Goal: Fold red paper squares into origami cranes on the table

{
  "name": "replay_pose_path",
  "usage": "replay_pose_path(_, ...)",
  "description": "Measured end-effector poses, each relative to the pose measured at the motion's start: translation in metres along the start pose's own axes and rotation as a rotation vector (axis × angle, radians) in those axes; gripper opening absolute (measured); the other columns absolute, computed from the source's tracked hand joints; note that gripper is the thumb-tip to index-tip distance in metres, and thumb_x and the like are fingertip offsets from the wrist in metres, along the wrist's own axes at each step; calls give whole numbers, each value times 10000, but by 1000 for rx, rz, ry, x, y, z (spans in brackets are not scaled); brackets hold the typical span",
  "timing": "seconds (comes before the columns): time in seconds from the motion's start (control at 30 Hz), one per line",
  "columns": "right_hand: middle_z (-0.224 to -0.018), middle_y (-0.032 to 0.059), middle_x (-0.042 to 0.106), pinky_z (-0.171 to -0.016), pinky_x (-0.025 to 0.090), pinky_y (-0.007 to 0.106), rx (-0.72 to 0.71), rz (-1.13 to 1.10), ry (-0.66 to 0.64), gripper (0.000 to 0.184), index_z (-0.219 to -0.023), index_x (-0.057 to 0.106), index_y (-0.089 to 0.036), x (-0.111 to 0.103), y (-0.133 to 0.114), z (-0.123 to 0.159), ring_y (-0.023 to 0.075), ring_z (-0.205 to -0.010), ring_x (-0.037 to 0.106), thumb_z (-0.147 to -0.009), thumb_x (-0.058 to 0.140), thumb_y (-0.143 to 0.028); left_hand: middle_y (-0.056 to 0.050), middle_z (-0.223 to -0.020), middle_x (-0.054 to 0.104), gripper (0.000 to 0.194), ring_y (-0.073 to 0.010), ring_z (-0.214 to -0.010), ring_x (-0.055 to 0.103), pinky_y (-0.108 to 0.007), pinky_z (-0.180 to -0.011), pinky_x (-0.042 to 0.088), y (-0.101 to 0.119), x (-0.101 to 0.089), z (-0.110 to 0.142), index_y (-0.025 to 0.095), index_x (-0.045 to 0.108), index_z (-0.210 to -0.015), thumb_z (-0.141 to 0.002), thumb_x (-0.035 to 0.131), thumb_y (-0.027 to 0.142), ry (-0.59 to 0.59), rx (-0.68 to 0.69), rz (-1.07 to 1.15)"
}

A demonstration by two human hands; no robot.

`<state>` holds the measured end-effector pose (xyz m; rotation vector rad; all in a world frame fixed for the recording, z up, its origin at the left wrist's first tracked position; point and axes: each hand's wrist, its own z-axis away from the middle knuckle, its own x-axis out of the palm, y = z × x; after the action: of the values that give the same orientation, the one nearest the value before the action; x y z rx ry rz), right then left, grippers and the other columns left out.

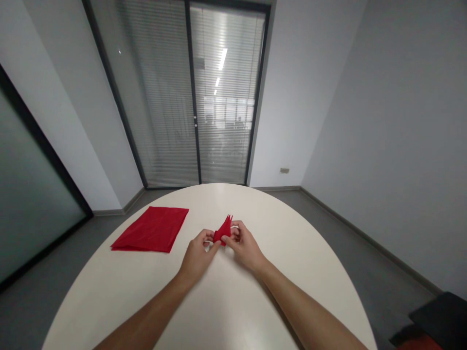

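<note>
Just above the middle of the white table, a small folded piece of red paper or cloth (223,231) is held between my two hands. Its upper end fans out into several thin points. My left hand (199,253) pinches its left side between thumb and fingers. On the other side, my right hand (245,245) grips it with the thumb in front and the fingers behind. The part behind my fingers is hidden. To the left of my hands lies a flat red sheet or stack of sheets (151,229), slightly wrinkled.
The round white table (204,311) fills the foreground. Beyond it stands a glass door with blinds (226,121) in a dark frame. Grey walls rise on both sides. A black object (443,316) with a red part below it is at the lower right, beside the table.
</note>
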<state>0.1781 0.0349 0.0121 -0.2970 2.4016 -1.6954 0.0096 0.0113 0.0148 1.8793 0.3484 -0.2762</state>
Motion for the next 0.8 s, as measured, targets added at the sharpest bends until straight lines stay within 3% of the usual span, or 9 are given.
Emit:
replay_pose_path(0.17, -752, -28, 677, -647, 472, 280, 64, -105, -26, 438, -1039, 509, -232, -3, 4, -1, 156, -674, 641, -760, 786, -427, -53, -865, 728, 216, -193, -805, 697, -317, -759, 540, 2, 0, -1, 180, 624, -946, -841, 602, 368, -5, -27, 107)
replay_pose_path(0.37, -758, -28, 676, -657, 431, 267, 42, -125, -19, 395, -1059, 504, -230, -6, 5, 0, 143, -691, 620, -807, 750, -410, -47, -757, 707, 238, -198, -707, 688, -305, -684, 533, 2, -1, -5, 168, 611, -831, -758, 664, 389, -3, -140, 237)
replay_pose_path(0.6, -742, -31, 593, -656, 397, 262, -12, -59, -23, 233, -933, 557, -208, -8, 4, -1, 131, -684, 542, -855, 693, -381, -73, -922, 708, 291, -212, -832, 710, -323, -763, 557, -6, 1, -6, 170, 604, -956, -737, 689, 341, 39, -115, 368)
replay_pose_path(0.8, -709, -34, 571, -604, 346, 257, -7, 80, -14, 105, -895, 612, -198, -13, 5, -1, 122, -614, 471, -864, 631, -297, -65, -940, 714, 210, -205, -824, 713, -303, -750, 549, -8, 0, -7, 172, 629, -919, -761, 659, 307, -11, -124, 374)
